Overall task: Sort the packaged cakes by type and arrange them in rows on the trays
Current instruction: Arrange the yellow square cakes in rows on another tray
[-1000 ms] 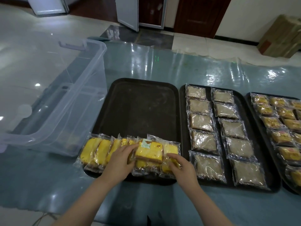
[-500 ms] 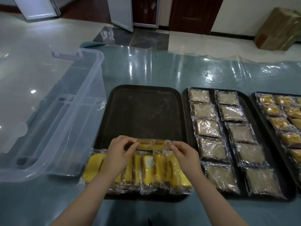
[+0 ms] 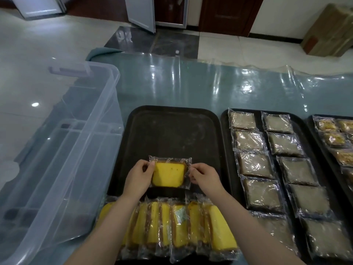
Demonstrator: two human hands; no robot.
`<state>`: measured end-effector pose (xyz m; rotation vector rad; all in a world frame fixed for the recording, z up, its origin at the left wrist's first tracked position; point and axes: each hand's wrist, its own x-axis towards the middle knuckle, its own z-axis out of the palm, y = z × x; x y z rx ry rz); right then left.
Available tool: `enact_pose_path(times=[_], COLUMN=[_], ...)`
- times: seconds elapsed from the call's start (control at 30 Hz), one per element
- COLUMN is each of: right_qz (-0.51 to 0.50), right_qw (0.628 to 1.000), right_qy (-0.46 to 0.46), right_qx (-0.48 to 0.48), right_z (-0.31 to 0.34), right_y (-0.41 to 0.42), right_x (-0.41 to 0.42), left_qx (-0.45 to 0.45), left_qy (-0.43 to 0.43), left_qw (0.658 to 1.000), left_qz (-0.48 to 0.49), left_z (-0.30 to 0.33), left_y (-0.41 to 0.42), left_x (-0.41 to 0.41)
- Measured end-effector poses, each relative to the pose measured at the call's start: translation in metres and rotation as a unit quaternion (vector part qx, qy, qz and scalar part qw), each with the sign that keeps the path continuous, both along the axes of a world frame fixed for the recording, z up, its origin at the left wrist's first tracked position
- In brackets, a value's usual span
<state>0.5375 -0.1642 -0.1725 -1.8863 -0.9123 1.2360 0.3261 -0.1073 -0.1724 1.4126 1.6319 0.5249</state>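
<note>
A yellow cake in a clear wrapper [image 3: 169,174] is held above the near middle of the left black tray [image 3: 172,127]. My left hand [image 3: 138,178] pinches its left edge and my right hand [image 3: 204,177] pinches its right edge. Behind my forearms, several more yellow wrapped cakes [image 3: 177,226] stand on edge in a row along the tray's near rim. The middle tray [image 3: 224,131] carries two rows of brown wrapped cakes [image 3: 255,165]. A third tray [image 3: 313,134] at the far right holds orange-yellow wrapped cakes [image 3: 334,139], cut off by the frame.
A large clear plastic bin [image 3: 63,150] stands left of the trays on the glossy plastic-covered table [image 3: 191,83]. A cardboard box [image 3: 330,29] sits on the floor at the back right. Doors line the far wall.
Both hands lifted one yellow cake out of the near row and turned it flat, carrying it a little farther up the tray. The camera view tilted down.
</note>
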Motion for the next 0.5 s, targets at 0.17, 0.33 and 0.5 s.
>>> enact_pose_path(times=[0.17,0.33,0.5], right_qz=[-0.012,0.029,0.153], right_qw=[0.999,0.999,0.941], right_qy=[0.028,-0.016,-0.28], right_qx=[-0.036,-0.034,0.113], right_z=[-0.01,-0.017,-0.021], right_y=[0.019,0.027,0.02], right_x=[-0.002,-0.002,-0.017], left_qx=[-0.058,-0.073,0.014], left_qy=[-0.006,-0.047,0.068], left_qw=[0.998,0.996,0.998], left_qz=[0.028,0.019,-0.008], left_z=[-0.017,-0.034,-0.042], left_y=[0.021,0.037,0.048], left_x=[0.005,0.0,-0.007])
